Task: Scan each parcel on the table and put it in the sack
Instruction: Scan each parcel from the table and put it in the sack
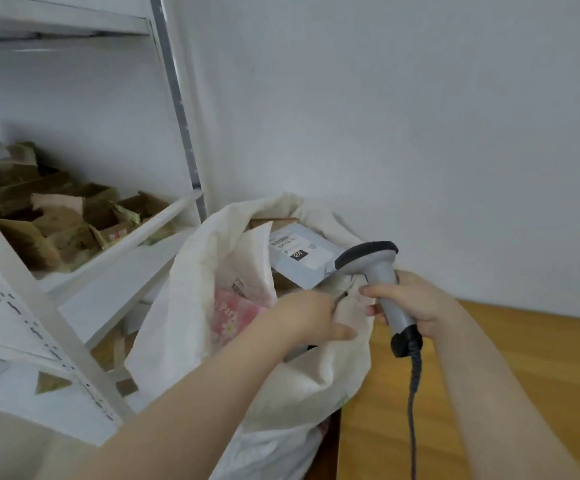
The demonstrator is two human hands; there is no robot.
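1. The right hand (416, 306) grips the scanner (371, 259) by its handle, above the table (558, 358) edge.
2. The left hand (302, 317) holds the sack (184, 289) by its rim.
3. The grey parcel (302, 254) lies in the sack's mouth just beyond both hands, label up, with the scanner's head beside it.

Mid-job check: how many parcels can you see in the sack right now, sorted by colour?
Showing in the mouth of the sack:
Grey parcel: 1
Pink parcel: 1
Brown parcel: 1
Total: 3. Any parcels deeper in the sack are hidden.
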